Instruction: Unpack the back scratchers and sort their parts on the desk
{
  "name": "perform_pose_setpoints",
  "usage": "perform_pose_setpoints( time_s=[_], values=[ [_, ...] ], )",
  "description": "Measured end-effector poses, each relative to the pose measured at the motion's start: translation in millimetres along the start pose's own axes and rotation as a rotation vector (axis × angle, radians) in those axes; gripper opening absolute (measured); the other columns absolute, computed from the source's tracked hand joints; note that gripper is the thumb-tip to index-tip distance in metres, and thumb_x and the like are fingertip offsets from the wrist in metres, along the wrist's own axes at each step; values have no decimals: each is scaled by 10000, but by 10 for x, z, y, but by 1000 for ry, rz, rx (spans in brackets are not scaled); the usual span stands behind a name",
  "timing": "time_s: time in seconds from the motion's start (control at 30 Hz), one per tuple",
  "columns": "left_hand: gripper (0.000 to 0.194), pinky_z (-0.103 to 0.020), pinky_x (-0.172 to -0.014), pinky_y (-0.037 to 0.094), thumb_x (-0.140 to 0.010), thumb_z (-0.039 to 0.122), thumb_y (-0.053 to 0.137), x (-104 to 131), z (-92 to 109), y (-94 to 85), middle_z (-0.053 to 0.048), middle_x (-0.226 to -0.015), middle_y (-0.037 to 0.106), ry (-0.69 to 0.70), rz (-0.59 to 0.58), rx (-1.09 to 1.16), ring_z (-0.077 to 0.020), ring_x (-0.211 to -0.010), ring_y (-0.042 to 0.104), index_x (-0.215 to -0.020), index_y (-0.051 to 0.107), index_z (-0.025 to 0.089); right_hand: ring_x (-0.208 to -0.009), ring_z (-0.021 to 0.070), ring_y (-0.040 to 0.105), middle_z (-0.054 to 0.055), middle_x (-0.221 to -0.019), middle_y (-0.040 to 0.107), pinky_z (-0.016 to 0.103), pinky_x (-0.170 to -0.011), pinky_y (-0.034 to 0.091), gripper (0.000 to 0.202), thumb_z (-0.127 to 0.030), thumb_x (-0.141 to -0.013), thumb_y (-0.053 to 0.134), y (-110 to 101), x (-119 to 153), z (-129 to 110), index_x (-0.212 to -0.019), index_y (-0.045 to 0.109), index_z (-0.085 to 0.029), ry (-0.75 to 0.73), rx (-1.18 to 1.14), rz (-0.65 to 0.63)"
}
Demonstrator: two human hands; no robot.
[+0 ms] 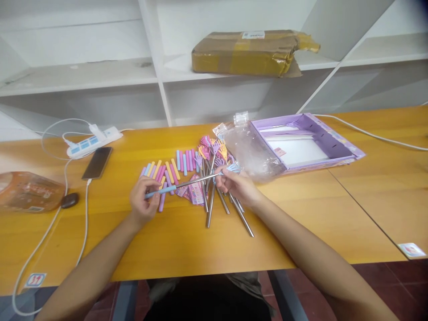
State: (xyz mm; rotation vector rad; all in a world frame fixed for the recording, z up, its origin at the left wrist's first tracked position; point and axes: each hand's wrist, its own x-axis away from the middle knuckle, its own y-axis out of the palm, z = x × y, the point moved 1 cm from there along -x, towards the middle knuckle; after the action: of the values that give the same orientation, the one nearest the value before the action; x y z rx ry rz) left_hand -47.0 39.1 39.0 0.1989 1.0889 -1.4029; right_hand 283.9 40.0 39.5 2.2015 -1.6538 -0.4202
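Observation:
A back scratcher (197,179) with a metal rod stretches between my two hands above the table. My left hand (143,198) is closed around its light blue handle sleeve. At the other end, my right hand (236,185) grips the rod just below the blue claw-shaped head. Beneath and behind the right hand lies a pile of metal rods (210,209) with pink, purple and yellow hand-shaped heads. Several coloured handle sleeves (170,174) lie in rows beyond my left hand. Pink printed cards (196,191) rest between the sleeves and the rods.
A purple open box (334,142) stands at the right, beside a clear plastic bag (254,151). At the left are a phone (97,162), a power strip (95,142), white cables and an orange package (31,191). A taped carton (244,53) sits on the shelf.

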Motion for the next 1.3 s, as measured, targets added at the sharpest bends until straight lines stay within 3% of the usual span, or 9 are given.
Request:
perform_pose_setpoints(
  time_s=[0.13, 0.57, 0.73, 1.0, 1.3],
  values=[
    [186, -342, -597, 460, -1039, 392, 561, 19, -23, 2, -51, -872, 607, -24, 18, 26, -192, -700, 559, -1048, 658, 234, -523, 120, 497, -10, -683, 651, 270, -512, 386, 349, -541, -944, 787, 79, 30, 46, -1011, 748, -201, -15, -15, -21],
    [137, -313, -597, 423, -1008, 326, 627, 38, -36, 26, -35, -859, 629, 26, 90, 124, -179, -691, 562, -1003, 699, 209, -549, 118, 534, -16, -690, 662, 266, -559, 432, 401, -565, -1026, 714, 132, 76, 194, -1093, 756, -172, -18, -14, -125],
    [146, -314, -598, 416, -1000, 333, 633, 59, -43, 42, -37, -869, 618, 20, 66, 173, -181, -701, 557, -1019, 707, 209, -541, 119, 556, -17, -680, 678, 267, -561, 433, 393, -563, -1029, 713, 237, 105, 191, -1069, 754, -174, -20, -28, -153],
    [321, -326, -576, 409, -976, 522, 627, 92, -72, 71, -50, -844, 604, -53, 53, 227, -201, -678, 545, -990, 726, 218, -541, 114, 580, -21, -693, 692, 258, -580, 475, 401, -565, -1047, 688, 303, 127, 312, -1119, 753, -176, 1, -65, -180],
    [275, -293, -528, 392, -960, 471, 655, 61, -76, 100, -42, -851, 587, -103, 42, 344, -179, -640, 544, -1012, 741, 215, -561, 120, 573, -28, -688, 664, 272, -590, 499, 421, -580, -1068, 655, 373, 157, 343, -1148, 742, -177, 12, -53, -198]
  ],
)
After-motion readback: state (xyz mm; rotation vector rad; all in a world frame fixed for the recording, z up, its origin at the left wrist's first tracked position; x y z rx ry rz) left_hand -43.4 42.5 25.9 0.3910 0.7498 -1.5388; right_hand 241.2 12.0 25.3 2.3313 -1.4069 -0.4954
